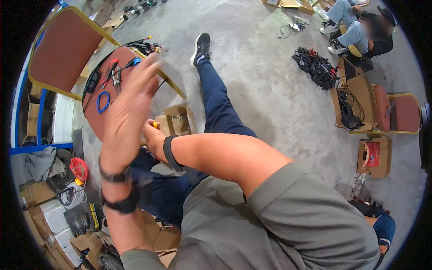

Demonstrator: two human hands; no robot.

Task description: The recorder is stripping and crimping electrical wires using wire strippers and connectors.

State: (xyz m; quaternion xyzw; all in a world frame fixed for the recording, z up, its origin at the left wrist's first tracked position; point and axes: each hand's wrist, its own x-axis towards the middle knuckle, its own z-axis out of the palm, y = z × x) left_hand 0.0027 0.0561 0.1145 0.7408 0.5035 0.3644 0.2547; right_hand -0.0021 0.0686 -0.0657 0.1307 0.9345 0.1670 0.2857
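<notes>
My left hand [126, 108] is raised over the red chair seat [93, 126], blurred, its fingers stretched out and nothing visible in them. Lower and partly behind it, my right hand [154, 138] is closed on a small yellow object [155, 124], mostly hidden, beside the chair's front edge. On the seat lie a blue cable loop [103, 102], pliers [116, 78], a black device [92, 82] and several cables with coloured connectors. An open cardboard box [177, 126] stands on the floor just beyond my right hand.
My outstretched leg crosses the grey floor [279, 108]. At right are a black cable pile [315, 67], boxes and another chair [402, 112]. A seated person [351, 36] is at upper right, another [382, 229] at lower right. Shelving, cartons and coiled cables crowd the left.
</notes>
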